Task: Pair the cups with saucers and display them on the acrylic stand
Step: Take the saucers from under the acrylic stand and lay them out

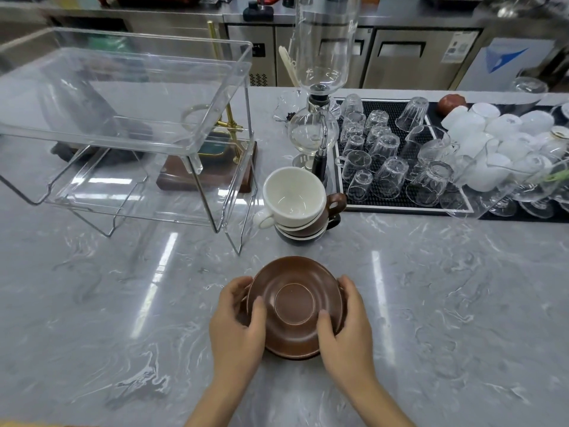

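Both hands on brown saucer stack [295, 306] near table [431, 303] edge: left hand [237, 318] and right hand [345, 318], fingers curled round opposite rims, thumbs on top. Glazed ceramic, likely stiff, slippery, chippable; grip rims. Beyond, stacked cups [295, 204], white on top. Acrylic stand [123, 118] far left, holds nothing.

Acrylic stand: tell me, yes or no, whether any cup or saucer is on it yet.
No: both tiers of the acrylic stand hold nothing, the cups sit stacked on the counter, and both hands grip the brown saucers.
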`<action>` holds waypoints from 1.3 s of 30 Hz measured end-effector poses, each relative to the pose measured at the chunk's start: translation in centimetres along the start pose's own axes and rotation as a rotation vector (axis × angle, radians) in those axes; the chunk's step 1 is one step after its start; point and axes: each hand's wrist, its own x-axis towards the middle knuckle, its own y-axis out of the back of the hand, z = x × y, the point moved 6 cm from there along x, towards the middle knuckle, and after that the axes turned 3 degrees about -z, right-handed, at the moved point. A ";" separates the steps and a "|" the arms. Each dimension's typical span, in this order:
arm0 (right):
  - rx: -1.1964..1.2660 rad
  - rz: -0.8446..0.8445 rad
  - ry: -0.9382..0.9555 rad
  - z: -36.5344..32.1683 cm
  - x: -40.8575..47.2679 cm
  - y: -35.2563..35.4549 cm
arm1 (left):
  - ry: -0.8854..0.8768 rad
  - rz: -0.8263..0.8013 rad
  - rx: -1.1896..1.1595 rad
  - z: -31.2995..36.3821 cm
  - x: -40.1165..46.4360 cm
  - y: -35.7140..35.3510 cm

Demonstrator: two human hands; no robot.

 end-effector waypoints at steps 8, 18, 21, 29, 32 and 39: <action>-0.087 0.061 0.045 0.8 1.6 3.4 | 0.016 -0.025 0.202 -0.4 0.8 2.0; -0.421 -0.070 0.017 0.6 2.9 3.1 | -0.069 -0.214 0.467 -0.2 2.5 1.9; -0.460 -0.080 0.036 0.5 3.2 3.0 | -0.088 -0.246 0.508 -0.1 2.7 1.8; -0.409 -0.095 0.090 0.5 3.3 2.7 | -0.155 -0.261 0.523 0.2 2.4 1.8; -0.376 -0.095 0.101 0.8 3.3 2.6 | -0.166 -0.267 0.509 0.2 2.3 1.8; -0.294 -0.091 0.111 1.2 3.2 2.6 | -0.167 -0.268 0.476 0.0 2.0 1.9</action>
